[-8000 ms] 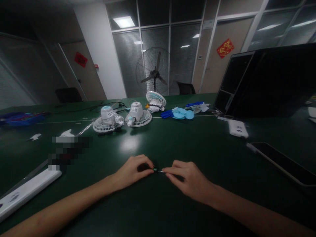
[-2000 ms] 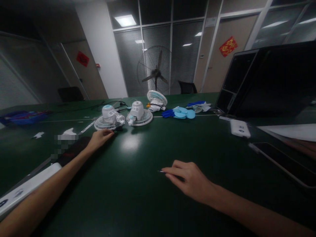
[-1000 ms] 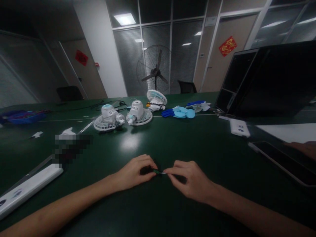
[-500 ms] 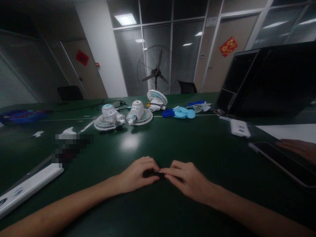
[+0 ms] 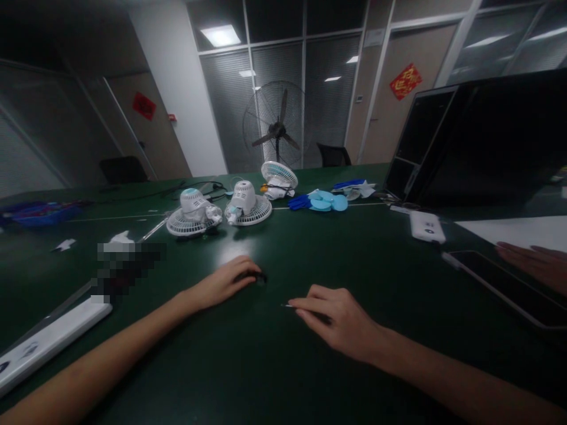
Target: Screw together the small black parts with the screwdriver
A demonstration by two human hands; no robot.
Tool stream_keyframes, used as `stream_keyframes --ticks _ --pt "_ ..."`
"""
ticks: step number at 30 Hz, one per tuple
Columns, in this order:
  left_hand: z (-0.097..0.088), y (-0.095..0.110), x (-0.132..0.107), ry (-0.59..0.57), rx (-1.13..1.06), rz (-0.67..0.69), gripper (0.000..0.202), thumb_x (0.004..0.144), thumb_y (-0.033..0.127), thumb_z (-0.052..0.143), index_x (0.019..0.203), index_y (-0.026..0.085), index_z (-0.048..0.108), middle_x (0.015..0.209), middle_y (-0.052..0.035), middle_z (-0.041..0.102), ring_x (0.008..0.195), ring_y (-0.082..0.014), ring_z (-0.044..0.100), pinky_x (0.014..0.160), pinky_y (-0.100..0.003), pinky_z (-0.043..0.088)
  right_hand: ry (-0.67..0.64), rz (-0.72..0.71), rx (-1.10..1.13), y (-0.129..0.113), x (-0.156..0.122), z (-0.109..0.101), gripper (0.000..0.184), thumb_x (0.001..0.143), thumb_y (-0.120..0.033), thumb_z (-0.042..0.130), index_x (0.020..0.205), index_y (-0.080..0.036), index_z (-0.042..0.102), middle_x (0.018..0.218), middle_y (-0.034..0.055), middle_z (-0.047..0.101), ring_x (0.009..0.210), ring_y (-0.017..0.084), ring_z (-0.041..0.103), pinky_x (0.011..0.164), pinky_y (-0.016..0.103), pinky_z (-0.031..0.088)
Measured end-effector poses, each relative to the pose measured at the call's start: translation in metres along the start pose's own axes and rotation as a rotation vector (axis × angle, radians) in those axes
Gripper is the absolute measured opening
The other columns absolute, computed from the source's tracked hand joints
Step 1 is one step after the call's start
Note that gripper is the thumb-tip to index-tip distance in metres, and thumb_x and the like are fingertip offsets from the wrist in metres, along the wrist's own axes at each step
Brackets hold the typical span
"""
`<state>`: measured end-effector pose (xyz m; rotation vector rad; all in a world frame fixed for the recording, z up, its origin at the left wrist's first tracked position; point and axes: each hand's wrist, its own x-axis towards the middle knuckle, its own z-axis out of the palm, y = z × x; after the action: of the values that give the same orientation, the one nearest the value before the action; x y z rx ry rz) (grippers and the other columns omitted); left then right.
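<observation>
My left hand (image 5: 230,281) is just above or on the green table (image 5: 266,366), left of centre. Its thumb and fingers pinch a small black piece (image 5: 263,277), mostly hidden by the fingertips. To the right and nearer to me, my right hand (image 5: 341,319) is closed round a thin, pen-like item (image 5: 286,305). Only its narrow, pale tip sticks out past the fingers, pointing left. A gap of bare table separates the two hands.
White fan heads (image 5: 193,209) lie beyond my hands, beside light-blue fan blades (image 5: 328,201). A white power strip (image 5: 53,342) is at left. On the right are a tablet-like device (image 5: 509,283), a white box-shaped device (image 5: 426,226), a black computer case (image 5: 425,141) and another person's hand (image 5: 531,262).
My hands were together at a dark item and are now apart. The left hand moved away to the left and farther forward with the black piece; the right stayed nearly still, its item's tip now exposed.
</observation>
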<state>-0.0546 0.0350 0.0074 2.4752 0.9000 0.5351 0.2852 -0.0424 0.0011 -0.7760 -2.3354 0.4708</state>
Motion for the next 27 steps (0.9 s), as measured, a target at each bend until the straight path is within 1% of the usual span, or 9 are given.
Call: stream_keyframes --ticks 5,7,10,13,15,17,19,24,27 --pt "-0.042 -0.088 -0.018 0.2 0.165 -0.214 0.03 0.106 0.039 0.054 0.126 0.022 0.069 0.12 -0.0095 0.067 0.102 -0.0249 0.065 0.09 -0.038 0.055 -0.004 -0.001 0.031 -0.001 0.001 -0.001 0.03 0.107 -0.022 0.058 0.133 -0.022 0.073 0.1 0.0052 0.072 0.077 0.013 0.065 0.065 0.024 0.051" --pt "-0.057 -0.112 -0.029 0.259 0.206 -0.268 0.034 0.103 0.043 0.057 0.124 0.02 0.071 0.118 -0.0101 0.069 0.098 -0.0252 0.066 0.088 -0.038 0.055 0.003 -0.011 0.024 0.0 0.001 0.0 0.029 0.107 -0.022 0.058 0.132 -0.021 0.074 0.098 0.0051 0.071 0.076 0.013 0.065 0.064 0.025 0.051" --pt "-0.073 -0.133 -0.042 0.296 0.211 -0.317 0.043 0.098 0.051 0.061 0.124 0.018 0.072 0.116 -0.0103 0.073 0.092 -0.0246 0.068 0.082 -0.036 0.055 -0.006 -0.008 0.019 0.0 0.001 0.001 0.029 0.107 -0.021 0.058 0.132 -0.022 0.074 0.098 0.0047 0.071 0.076 0.013 0.066 0.065 0.025 0.051" --pt "-0.086 -0.144 -0.051 0.311 0.189 -0.412 0.055 0.087 0.061 0.069 0.122 0.018 0.073 0.111 -0.0104 0.077 0.089 -0.0263 0.07 0.079 -0.036 0.056 -0.011 0.005 0.025 0.001 0.0 0.001 0.029 0.108 -0.022 0.058 0.132 -0.022 0.074 0.1 0.0046 0.072 0.078 0.013 0.067 0.065 0.025 0.051" --pt "-0.093 -0.149 -0.054 0.314 0.194 -0.483 0.055 0.082 0.066 0.072 0.111 0.019 0.077 0.105 -0.0105 0.078 0.089 -0.029 0.071 0.079 -0.038 0.057 -0.016 0.008 0.029 0.001 0.0 0.001 0.029 0.108 -0.022 0.057 0.132 -0.022 0.074 0.101 0.005 0.072 0.079 0.013 0.067 0.065 0.025 0.052" --pt "-0.099 -0.153 -0.057 0.316 0.219 -0.518 0.052 0.08 0.069 0.071 0.098 0.021 0.08 0.099 -0.0101 0.079 0.089 -0.0309 0.071 0.08 -0.039 0.056 -0.018 0.009 0.031 0.001 0.001 0.001 0.029 0.108 -0.022 0.057 0.132 -0.021 0.074 0.101 0.0054 0.072 0.08 0.014 0.067 0.066 0.024 0.052" --pt "-0.101 -0.154 -0.059 0.309 0.239 -0.501 0.05 0.082 0.069 0.069 0.092 0.021 0.08 0.097 -0.01 0.079 0.089 -0.0314 0.072 0.081 -0.04 0.056 -0.016 0.001 0.031 0.001 0.001 0.001 0.029 0.108 -0.022 0.058 0.132 -0.021 0.074 0.102 0.0054 0.072 0.08 0.014 0.067 0.067 0.024 0.052" --pt "-0.099 -0.145 -0.058 0.25 0.227 -0.381 0.051 0.092 0.063 0.063 0.115 0.02 0.078 0.114 -0.0114 0.076 0.098 -0.0297 0.071 0.087 -0.039 0.056 -0.007 -0.01 0.009 0.002 0.001 0.001 0.028 0.107 -0.022 0.058 0.131 -0.022 0.074 0.099 0.0048 0.072 0.077 0.013 0.067 0.066 0.025 0.051" --pt "-0.097 -0.139 -0.055 0.223 0.203 -0.372 0.05 0.092 0.063 0.064 0.113 0.02 0.079 0.114 -0.0117 0.075 0.1 -0.0301 0.07 0.089 -0.039 0.056 -0.021 0.002 0.015 0.002 0.001 0.001 0.029 0.107 -0.022 0.058 0.132 -0.023 0.073 0.101 0.0046 0.072 0.08 0.013 0.067 0.067 0.024 0.051"
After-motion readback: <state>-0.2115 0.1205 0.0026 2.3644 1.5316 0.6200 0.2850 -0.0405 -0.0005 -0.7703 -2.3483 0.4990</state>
